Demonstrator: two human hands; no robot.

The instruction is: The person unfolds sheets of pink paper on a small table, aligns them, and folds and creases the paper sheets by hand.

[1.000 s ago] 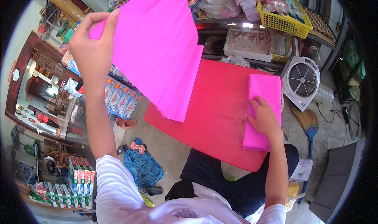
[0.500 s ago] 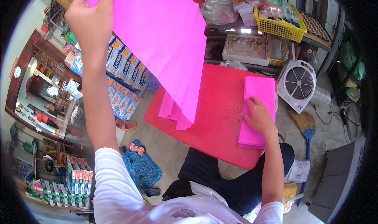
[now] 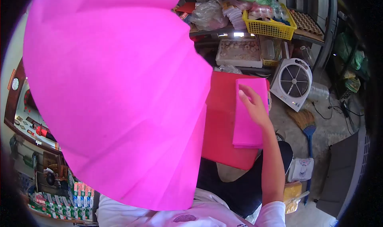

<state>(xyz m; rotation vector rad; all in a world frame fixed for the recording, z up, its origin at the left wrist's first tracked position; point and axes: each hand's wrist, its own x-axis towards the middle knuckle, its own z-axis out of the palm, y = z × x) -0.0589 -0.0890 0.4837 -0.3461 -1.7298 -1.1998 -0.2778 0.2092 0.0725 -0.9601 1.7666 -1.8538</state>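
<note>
A large bright pink sheet (image 3: pixel 119 95), thin and faintly creased, spreads across the left half of the view and covers my left hand and arm. Its lower right part narrows into fan-like folds over the red table (image 3: pixel 219 123). On the table's right side lies a folded pink stack (image 3: pixel 246 133) of the same colour, long and flat. My right hand (image 3: pixel 254 107) is over the upper part of this stack, fingers stretched out and holding nothing.
Behind the table are a white foam box (image 3: pixel 239 59) and a yellow basket (image 3: pixel 271 27) of bags on a shelf. To the right stand a box fan (image 3: pixel 294 81), a broom (image 3: pixel 306 125) and a grey cabinet (image 3: pixel 343 175). Stacked cartons (image 3: pixel 60 205) are at lower left.
The pink sheet has swung up and spread out leftward and toward me, hiding my left hand and arm. My right hand's fingers now extend more over the stack.
</note>
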